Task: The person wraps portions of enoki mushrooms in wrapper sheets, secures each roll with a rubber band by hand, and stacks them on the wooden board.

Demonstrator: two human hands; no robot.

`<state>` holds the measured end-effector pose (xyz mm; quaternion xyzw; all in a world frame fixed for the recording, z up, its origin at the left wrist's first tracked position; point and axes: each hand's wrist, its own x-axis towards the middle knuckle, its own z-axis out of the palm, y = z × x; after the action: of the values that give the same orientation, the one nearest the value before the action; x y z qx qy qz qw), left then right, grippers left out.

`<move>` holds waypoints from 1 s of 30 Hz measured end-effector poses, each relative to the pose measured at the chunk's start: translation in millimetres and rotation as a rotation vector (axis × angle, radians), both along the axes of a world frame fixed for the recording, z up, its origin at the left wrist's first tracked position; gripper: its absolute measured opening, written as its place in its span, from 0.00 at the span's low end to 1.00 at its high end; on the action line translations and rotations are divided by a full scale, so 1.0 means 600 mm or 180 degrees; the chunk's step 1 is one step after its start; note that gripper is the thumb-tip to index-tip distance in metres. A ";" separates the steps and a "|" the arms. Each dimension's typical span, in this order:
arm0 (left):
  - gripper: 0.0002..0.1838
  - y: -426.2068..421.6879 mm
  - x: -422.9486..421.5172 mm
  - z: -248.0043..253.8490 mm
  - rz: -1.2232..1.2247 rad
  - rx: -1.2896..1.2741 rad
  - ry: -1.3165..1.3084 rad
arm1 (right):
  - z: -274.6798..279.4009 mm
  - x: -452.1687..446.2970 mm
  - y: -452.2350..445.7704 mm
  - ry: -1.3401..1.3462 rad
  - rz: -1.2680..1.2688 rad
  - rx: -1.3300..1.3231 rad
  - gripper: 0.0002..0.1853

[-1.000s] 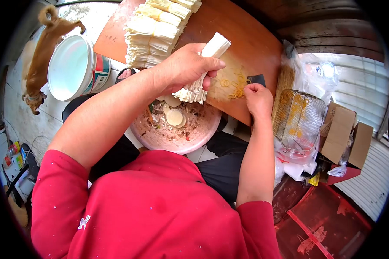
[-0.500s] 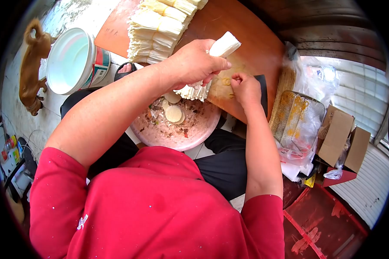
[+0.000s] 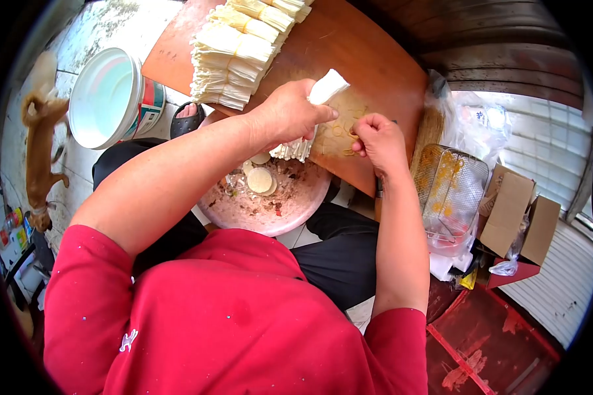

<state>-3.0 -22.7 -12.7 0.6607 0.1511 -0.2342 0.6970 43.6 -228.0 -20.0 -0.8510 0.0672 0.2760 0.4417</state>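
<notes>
My left hand [image 3: 286,113] is wrapped round a bundle of white enoki mushrooms [image 3: 327,87], its cut base sticking out above the fist and its thin caps below. To its right, over the wooden board, my right hand [image 3: 381,141] is closed in a pinch. A thin yellow loop, like a rubber band, shows at its fingertips. More yellow rubber bands [image 3: 349,120] lie on the board between the hands. Stacked banded bundles of enoki [image 3: 234,49] stand at the back of the board. Below my left hand, a pink basin [image 3: 244,220] holds round cut-off pieces and scraps.
A white bucket [image 3: 105,99] and a brown dog [image 3: 39,158] are at the left. Right of the wooden board [image 3: 375,52] are a wire basket [image 3: 449,191], plastic bags [image 3: 478,122] and an open cardboard box [image 3: 509,214]. Red crates [image 3: 474,336] sit at the lower right.
My right hand has come left from the board's right side, nearer the bundle, with its fingers pinched. My left hand keeps hold of the bundle, now slightly lower. The dog has moved.
</notes>
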 end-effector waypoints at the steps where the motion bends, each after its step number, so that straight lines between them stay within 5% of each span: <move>1: 0.15 -0.001 -0.001 -0.001 -0.0045 -0.0055 0.0009 | 0.021 -0.006 0.011 0.0010 -0.0062 0.0299 0.06; 9: 0.12 -0.010 0.001 0.001 0.0071 -0.0212 -0.0151 | 0.039 -0.051 0.051 -0.0469 -0.0054 0.1161 0.07; 13: 0.11 -0.004 0.001 0.011 0.0251 -0.0378 -0.0188 | 0.033 -0.058 0.049 -0.1567 0.0746 -0.0151 0.06; 18: 0.09 0.006 0.009 -0.004 0.0295 -0.0341 -0.0210 | 0.054 -0.048 0.037 -0.0186 -0.0615 0.2419 0.09; 21: 0.09 -0.001 0.006 -0.015 0.0130 -0.0493 -0.0174 | 0.049 -0.061 0.040 0.1003 -0.0203 0.3129 0.12; 24: 0.10 -0.002 0.005 -0.018 0.0134 -0.0652 -0.0078 | 0.054 -0.069 0.051 0.1316 -0.0319 0.2574 0.14; 28: 0.12 0.007 0.000 -0.019 -0.0020 -0.0378 0.0004 | 0.056 -0.069 0.043 0.0598 -0.0377 0.2526 0.16; 30: 0.13 0.005 -0.006 -0.012 -0.0275 -0.0573 0.0070 | 0.065 -0.065 0.045 -0.0109 -0.0343 0.1674 0.21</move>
<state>-6.6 -19.4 -19.6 0.5987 0.1084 -0.2839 0.7411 4.4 -201.2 19.1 -0.7067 0.0309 0.2456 0.6627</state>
